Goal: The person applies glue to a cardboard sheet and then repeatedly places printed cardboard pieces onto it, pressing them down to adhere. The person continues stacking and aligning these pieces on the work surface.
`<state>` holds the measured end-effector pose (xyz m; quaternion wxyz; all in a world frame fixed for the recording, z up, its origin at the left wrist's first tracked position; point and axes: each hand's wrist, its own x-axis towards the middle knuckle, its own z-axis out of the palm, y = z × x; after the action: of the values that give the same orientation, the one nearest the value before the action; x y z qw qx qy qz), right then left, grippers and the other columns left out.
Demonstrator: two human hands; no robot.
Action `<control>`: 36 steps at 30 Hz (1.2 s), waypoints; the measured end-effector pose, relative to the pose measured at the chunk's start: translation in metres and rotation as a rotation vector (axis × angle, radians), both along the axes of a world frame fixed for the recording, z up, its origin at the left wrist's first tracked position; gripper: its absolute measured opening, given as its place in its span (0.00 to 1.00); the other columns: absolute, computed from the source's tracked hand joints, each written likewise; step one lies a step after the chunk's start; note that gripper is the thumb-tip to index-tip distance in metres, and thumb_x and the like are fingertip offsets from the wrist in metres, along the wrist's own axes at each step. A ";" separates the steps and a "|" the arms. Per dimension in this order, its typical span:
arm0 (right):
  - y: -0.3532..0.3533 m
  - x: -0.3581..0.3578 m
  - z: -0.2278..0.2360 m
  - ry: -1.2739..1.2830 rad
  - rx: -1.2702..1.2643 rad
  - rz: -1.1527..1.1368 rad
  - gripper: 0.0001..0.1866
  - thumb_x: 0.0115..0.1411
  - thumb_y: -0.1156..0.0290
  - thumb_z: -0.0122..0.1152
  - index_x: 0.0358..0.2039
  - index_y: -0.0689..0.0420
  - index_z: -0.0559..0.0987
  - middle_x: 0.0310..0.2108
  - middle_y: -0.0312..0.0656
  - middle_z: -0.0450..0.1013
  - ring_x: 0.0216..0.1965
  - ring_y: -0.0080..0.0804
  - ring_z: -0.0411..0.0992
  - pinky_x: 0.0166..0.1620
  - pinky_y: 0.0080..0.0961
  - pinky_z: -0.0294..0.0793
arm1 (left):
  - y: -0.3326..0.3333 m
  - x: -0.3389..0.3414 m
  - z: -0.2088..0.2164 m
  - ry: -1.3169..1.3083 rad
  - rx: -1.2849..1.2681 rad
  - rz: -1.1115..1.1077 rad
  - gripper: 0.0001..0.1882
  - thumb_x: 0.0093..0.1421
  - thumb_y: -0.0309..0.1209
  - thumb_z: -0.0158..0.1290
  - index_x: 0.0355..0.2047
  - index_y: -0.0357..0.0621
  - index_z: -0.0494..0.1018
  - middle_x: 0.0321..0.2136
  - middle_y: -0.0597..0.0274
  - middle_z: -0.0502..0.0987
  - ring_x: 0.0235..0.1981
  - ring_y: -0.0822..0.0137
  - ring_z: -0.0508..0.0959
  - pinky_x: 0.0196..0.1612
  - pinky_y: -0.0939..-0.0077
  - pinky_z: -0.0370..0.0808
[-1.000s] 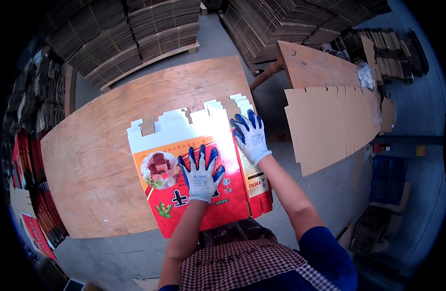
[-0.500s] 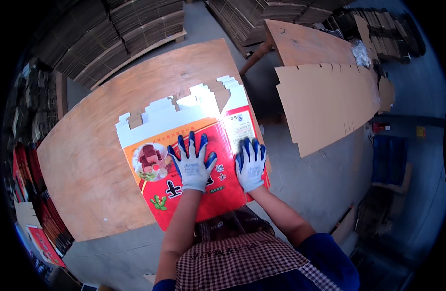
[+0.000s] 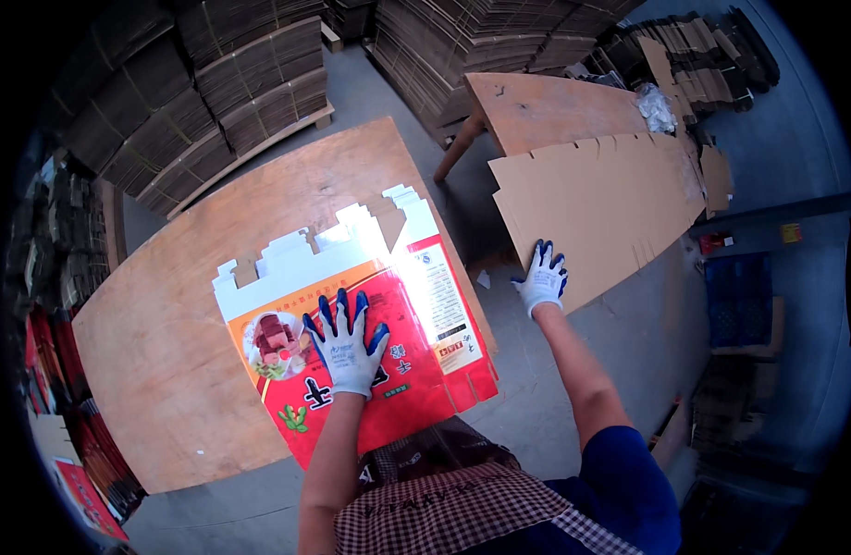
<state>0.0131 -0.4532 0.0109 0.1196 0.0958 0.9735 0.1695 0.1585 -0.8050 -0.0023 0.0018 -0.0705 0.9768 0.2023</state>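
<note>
A flat printed carton sheet (image 3: 407, 398), red and orange with a white notched far edge, lies on the wooden table (image 3: 157, 370). My left hand (image 3: 348, 347), in a white glove with blue fingertips, rests flat on it with fingers spread. To the right, a plain brown cardboard sheet (image 3: 601, 203) lies on a second table. My right hand (image 3: 543, 277), gloved the same way, is at that sheet's near left edge, fingers stretched out over it. Whether the right thumb reaches under the edge I cannot tell.
The second wooden table (image 3: 546, 106) stands at the far right, with crumpled clear plastic (image 3: 657, 109) on it. Strapped cardboard stacks (image 3: 268, 83) rise at the back. Red printed sheets (image 3: 92, 444) are piled at the left. A blue crate (image 3: 740, 296) sits at the right.
My right hand has left the printed sheet and moved right to the brown cardboard. My left hand stays flat on the printed sheet. The whole view has shifted slightly.
</note>
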 end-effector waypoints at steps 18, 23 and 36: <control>-0.029 0.100 0.393 0.529 -1.338 0.047 0.31 0.66 0.65 0.57 0.66 0.66 0.66 0.60 0.48 0.70 0.59 0.32 0.69 0.62 0.27 0.67 | -0.093 0.082 -0.023 0.017 -0.050 0.673 0.45 0.58 0.50 0.61 0.72 0.56 0.55 0.72 0.47 0.49 0.70 0.42 0.55 0.68 0.51 0.59; -0.060 0.107 0.294 0.325 -1.522 -0.024 0.34 0.64 0.65 0.59 0.68 0.62 0.64 0.65 0.46 0.65 0.64 0.31 0.64 0.64 0.28 0.64 | -0.118 0.097 -0.046 0.264 0.500 0.724 0.33 0.71 0.46 0.47 0.71 0.47 0.55 0.70 0.48 0.57 0.69 0.51 0.59 0.69 0.60 0.58; -0.143 0.169 0.016 -0.007 -0.978 -0.017 0.29 0.63 0.59 0.59 0.64 0.47 0.70 0.39 0.56 0.78 0.39 0.52 0.79 0.43 0.43 0.77 | -0.086 0.071 -0.031 0.032 -0.001 0.404 0.29 0.65 0.38 0.53 0.65 0.49 0.66 0.70 0.45 0.55 0.71 0.37 0.49 0.72 0.41 0.41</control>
<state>0.1823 -0.5962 0.0268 0.1550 0.0357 0.9379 -0.3083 0.2291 -0.8912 -0.0334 -0.0546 -0.2618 0.9428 0.1992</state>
